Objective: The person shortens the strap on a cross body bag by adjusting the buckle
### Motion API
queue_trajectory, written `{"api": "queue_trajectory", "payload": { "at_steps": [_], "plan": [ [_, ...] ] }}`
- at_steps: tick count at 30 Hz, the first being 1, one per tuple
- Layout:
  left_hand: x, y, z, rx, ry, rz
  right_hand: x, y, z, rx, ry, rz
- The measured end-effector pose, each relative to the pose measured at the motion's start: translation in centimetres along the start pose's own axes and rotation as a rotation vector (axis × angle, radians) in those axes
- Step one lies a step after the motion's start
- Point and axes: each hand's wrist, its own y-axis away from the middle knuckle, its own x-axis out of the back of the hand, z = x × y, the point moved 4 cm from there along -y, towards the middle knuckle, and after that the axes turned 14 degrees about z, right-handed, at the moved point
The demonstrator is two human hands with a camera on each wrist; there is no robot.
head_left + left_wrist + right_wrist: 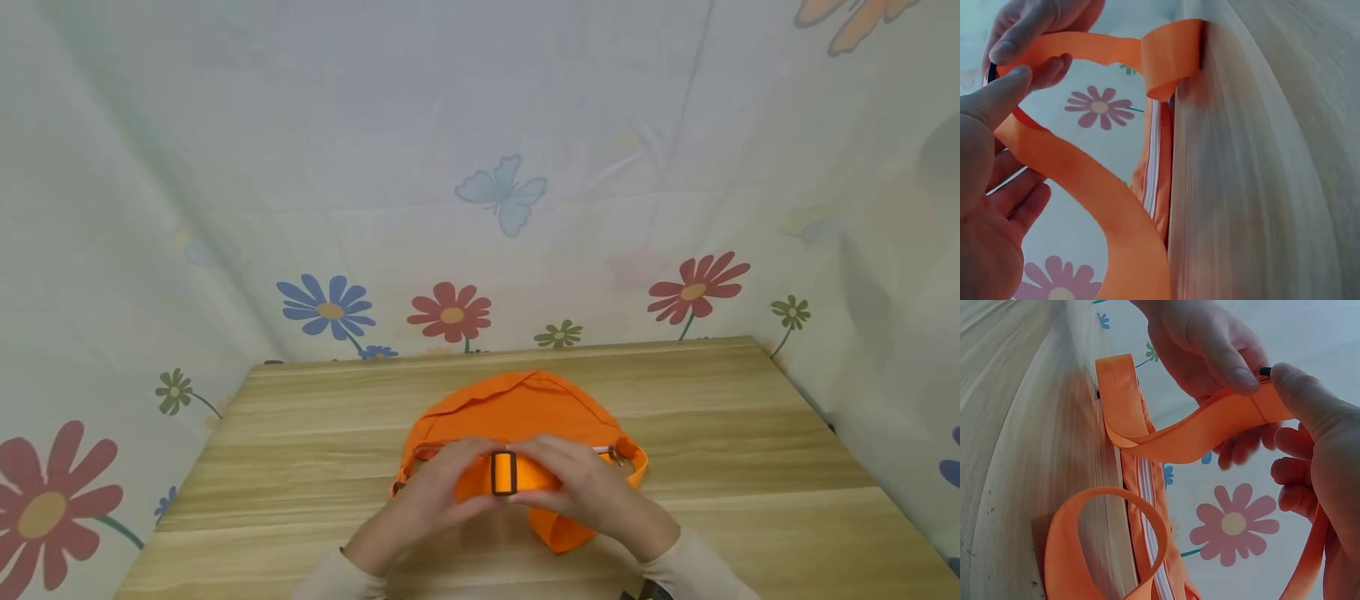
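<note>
An orange bag [517, 408] lies on the wooden table, its white zipper [1147, 487] facing the person. Above its near edge, both hands hold up the orange strap [1097, 194] at a black strap slider [504, 473]. My left hand [438, 492] pinches the strap at the slider's left side, thumb below and fingers above. From the other side, my right hand [588, 487] pinches the strap close against the slider, its thumb nearly meeting the left one. Part of the strap hangs in a loop [558, 529] below the right hand. The hands cover part of the bag's front.
The wooden table [315, 425] extends around the bag on all sides. Behind and beside it hangs a pale cloth [375, 183] printed with flowers and butterflies. A dark band [654, 590] shows at the right sleeve.
</note>
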Motion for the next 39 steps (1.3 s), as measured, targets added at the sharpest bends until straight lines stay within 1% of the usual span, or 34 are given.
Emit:
{"api": "queue_trajectory", "payload": {
  "at_steps": [3,7,10,14,19,23,26,35,39],
  "plan": [
    [0.1,-0.1,0.2,0.059,0.047,0.017,0.3,0.0,0.1,-0.022,0.016,-0.011],
    [0.5,0.0,0.0,0.094,0.093,0.038,0.8,0.1,0.3,-0.071,0.073,-0.044],
    [0.7,0.0,-0.3,0.132,0.132,0.030,1.3,0.3,0.6,-0.067,0.112,-0.045],
    [0.8,0.2,-0.6,0.170,0.176,0.006,1.8,0.6,0.9,-0.037,0.124,-0.028],
    [0.7,0.3,-0.7,0.187,0.164,-0.020,1.9,0.6,1.0,-0.024,0.121,-0.022],
    [0.6,0.3,-0.9,0.236,0.157,-0.032,1.9,0.6,1.1,-0.027,0.114,-0.018],
    [0.6,0.4,-0.9,0.258,0.151,-0.038,1.9,0.6,1.1,-0.030,0.109,-0.017],
    [0.6,0.5,-0.8,0.283,0.116,-0.033,1.7,0.6,1.0,-0.054,0.076,-0.022],
    [0.6,0.6,-0.7,0.267,0.119,-0.029,1.7,0.5,0.9,-0.052,0.063,-0.017]
  ]
}}
